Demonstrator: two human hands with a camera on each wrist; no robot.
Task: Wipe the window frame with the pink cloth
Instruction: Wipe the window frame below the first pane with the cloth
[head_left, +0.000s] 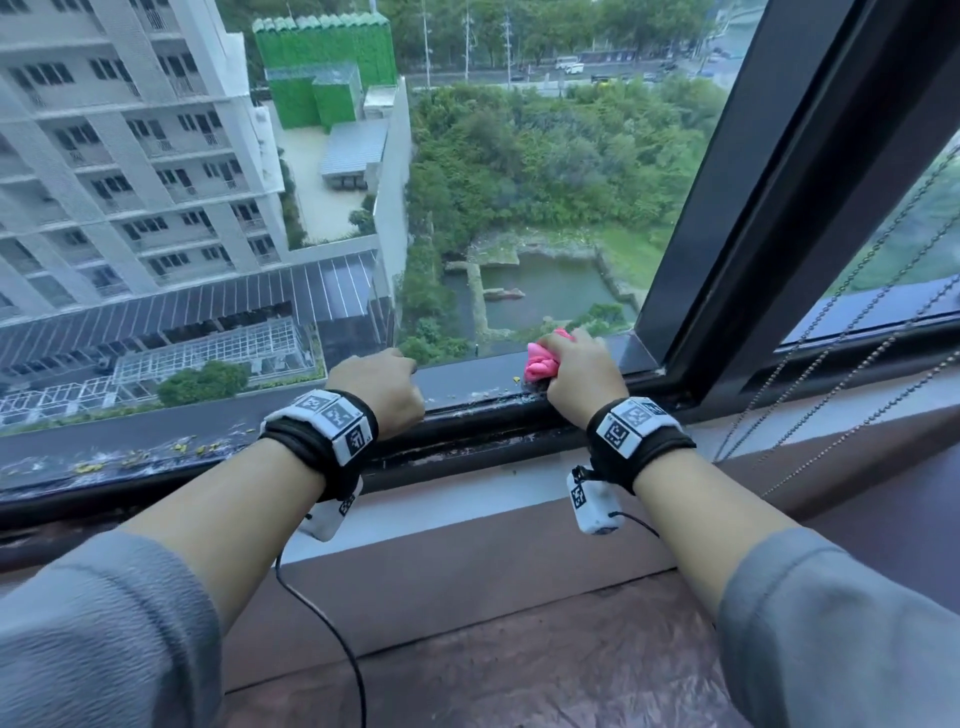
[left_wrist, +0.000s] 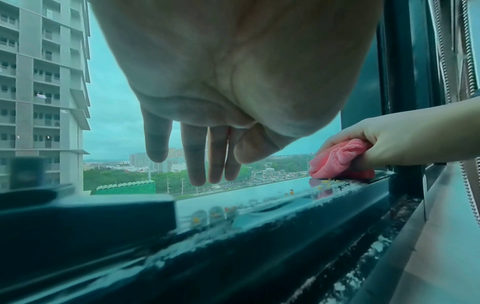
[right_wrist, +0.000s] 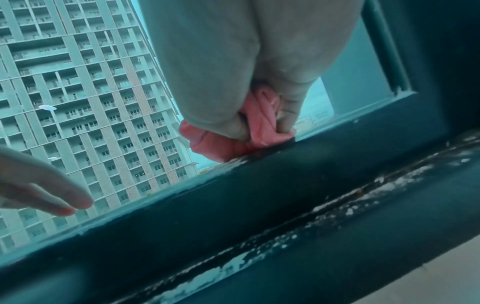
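Pink cloth bunched in the right hand, pressed on the window frame near its right corner.
Soft, light and limp, it likely handles best wadded in a full fist; left hand rests beside, fingers straight, holding nothing.

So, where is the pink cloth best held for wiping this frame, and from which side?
Probably as the right hand holds it now: from above, fingers curled round the bunched top of the pink cloth. It is crumpled into a soft wad, so its underside stays free against the dark window frame.
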